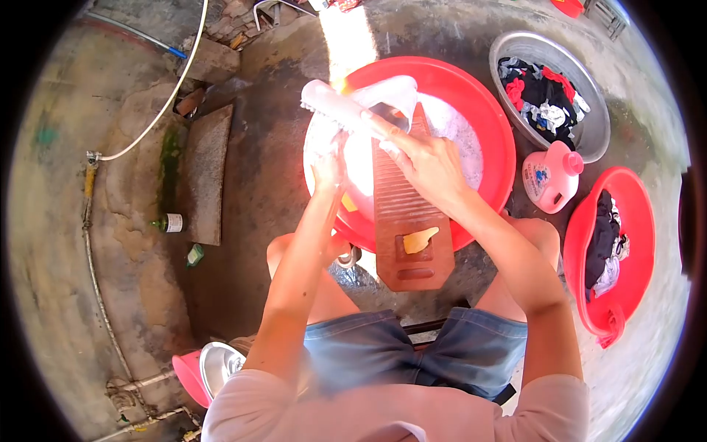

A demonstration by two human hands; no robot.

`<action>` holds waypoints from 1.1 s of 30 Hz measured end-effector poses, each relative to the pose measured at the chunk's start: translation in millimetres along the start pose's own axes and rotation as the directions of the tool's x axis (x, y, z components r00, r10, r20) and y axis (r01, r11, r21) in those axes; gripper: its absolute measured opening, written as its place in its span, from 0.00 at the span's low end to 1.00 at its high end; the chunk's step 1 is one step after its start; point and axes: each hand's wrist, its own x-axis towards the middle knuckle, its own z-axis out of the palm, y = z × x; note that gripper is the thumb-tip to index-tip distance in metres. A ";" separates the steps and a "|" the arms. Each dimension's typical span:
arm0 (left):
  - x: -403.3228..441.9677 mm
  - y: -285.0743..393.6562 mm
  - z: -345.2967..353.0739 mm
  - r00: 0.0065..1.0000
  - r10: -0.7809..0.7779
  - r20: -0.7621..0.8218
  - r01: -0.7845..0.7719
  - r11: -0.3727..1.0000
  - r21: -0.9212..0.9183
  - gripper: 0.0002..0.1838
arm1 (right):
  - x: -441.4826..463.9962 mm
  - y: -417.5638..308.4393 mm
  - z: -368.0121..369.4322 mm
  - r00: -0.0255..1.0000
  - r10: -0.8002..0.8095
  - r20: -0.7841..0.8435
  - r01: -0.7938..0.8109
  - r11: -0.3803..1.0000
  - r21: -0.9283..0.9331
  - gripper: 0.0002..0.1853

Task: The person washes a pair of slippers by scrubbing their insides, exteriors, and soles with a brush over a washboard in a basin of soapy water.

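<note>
In my right hand (434, 166) is a pale scrub brush (328, 103), raised over the red basin (497, 125) with its bristles facing down. My left hand (329, 168) is closed below the brush, in strong glare. What its fingers hold is washed out white. Beside the brush is a pale curved piece (394, 94) whose kind I cannot make out. A brown wooden washboard (412, 199) leans from the basin's foamy water over the near rim. A yellow piece of soap (420, 240) rests in the recess at its near end.
At the right stand a metal basin (600, 136) of dark clothes, a pink detergent jug (552, 177) and a smaller red basin (641, 221) with clothes. Leftward lie a stone slab (208, 177), a green bottle (171, 222) and a white hose (166, 110).
</note>
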 end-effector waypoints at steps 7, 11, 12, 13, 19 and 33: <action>0.5 14.5 13.2 0.940 0.048 0.339 -0.232 0.818 0.526 0.14 | 21.4 26.7 10.0 0.974 0.209 0.089 -0.213 0.703 0.679 0.30; -9.4 4.4 18.1 0.924 0.082 0.374 -0.310 0.734 0.605 0.19 | 22.1 31.5 6.0 0.965 0.140 0.222 -0.225 0.878 0.423 0.23; -11.7 8.1 19.6 0.931 0.065 0.358 -0.298 0.703 0.646 0.20 | 22.2 33.0 3.0 0.957 0.141 0.254 -0.246 0.858 0.450 0.23; -13.1 13.4 21.5 0.938 0.050 0.343 -0.286 0.669 0.686 0.20 | 23.0 34.5 0.9 0.948 0.141 0.284 -0.267 0.837 0.477 0.23; -12.1 28.5 23.3 0.973 0.009 0.229 -0.171 0.692 0.701 0.19 | 26.2 46.4 6.7 0.955 0.288 0.068 -0.276 0.787 0.552 0.23; -4.5 15.2 10.8 0.989 0.142 0.035 -0.135 0.795 0.591 0.16 | 13.1 8.0 -18.9 0.985 0.147 -0.090 -0.154 0.986 -0.067 0.30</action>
